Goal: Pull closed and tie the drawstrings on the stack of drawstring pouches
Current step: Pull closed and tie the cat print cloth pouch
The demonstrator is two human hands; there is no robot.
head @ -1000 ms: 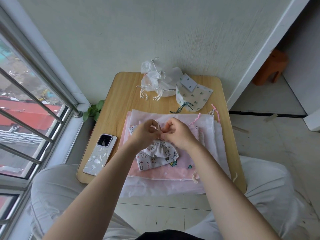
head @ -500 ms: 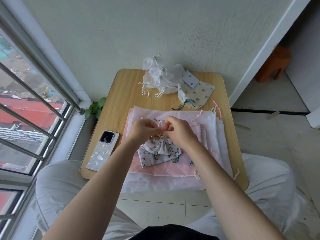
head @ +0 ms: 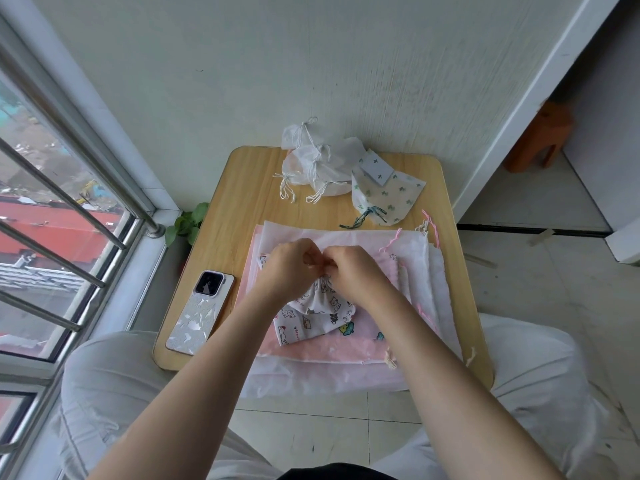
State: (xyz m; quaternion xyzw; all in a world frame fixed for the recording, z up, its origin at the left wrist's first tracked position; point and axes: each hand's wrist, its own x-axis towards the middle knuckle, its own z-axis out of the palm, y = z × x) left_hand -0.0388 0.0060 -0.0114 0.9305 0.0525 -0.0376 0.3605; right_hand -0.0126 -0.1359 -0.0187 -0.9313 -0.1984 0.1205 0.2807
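Observation:
A small white pouch with cartoon animal prints (head: 320,311) lies on top of a flat stack of pink and white drawstring pouches (head: 346,348) on a small wooden table (head: 221,216). Its mouth is gathered shut. My left hand (head: 287,268) and my right hand (head: 353,271) meet just above that gathered mouth, fingers curled, pinching its thin white drawstring between them. The string itself is mostly hidden by my fingers.
Tied white pouches (head: 318,168) and a cactus-print pouch (head: 384,195) sit at the table's far edge by the wall. A phone (head: 201,311) lies at the table's left. Window bars run along the left; a small plant (head: 187,225) stands below them. An orange stool (head: 540,136) stands far right.
Both hands have stayed together at the pouch's mouth, with small finger movements on the string. The head camera has shifted slightly.

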